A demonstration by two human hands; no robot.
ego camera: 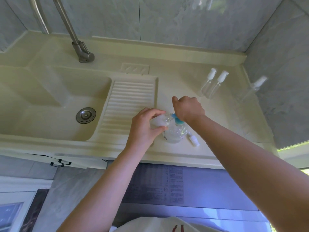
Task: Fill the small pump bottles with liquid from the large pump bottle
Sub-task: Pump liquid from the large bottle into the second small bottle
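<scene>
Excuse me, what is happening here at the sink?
A person is filling a small bottle, gripped tilted in the left hand, from the large bottle's blue pump, with the right hand on top of it. A loose pump cap lies beside it. Three capped bottles wait on the counter.

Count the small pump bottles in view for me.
4: one held in the left hand, two side by side on the counter, one near the right wall.
</scene>
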